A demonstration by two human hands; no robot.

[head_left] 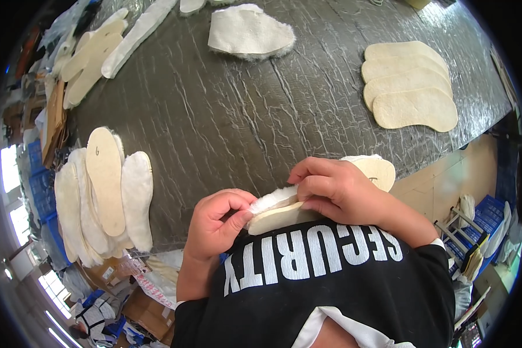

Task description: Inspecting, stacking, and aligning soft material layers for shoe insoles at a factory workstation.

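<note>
Close to my body at the near table edge, both hands hold a fleece insole on its side. Its fluffy white fleece [272,200] lies along the far side and its cream felt layer [281,218] along the near side. My left hand [219,223] pinches the left end between thumb and fingers. Further right, the thumb and bent fingers of my right hand [343,192] grip the upper edge of the fleece and felt. Another cream insole [377,172] with white fleece under it lies on the table just beyond my right hand, which partly hides it.
A fanned row of cream insoles [414,110] lies at the far right. At the left edge is a pile of fleece insoles [105,180]. A white fleece piece [249,32] sits at the far middle, more insoles [95,58] far left. Cardboard boxes [148,313] stand below the table's left side.
</note>
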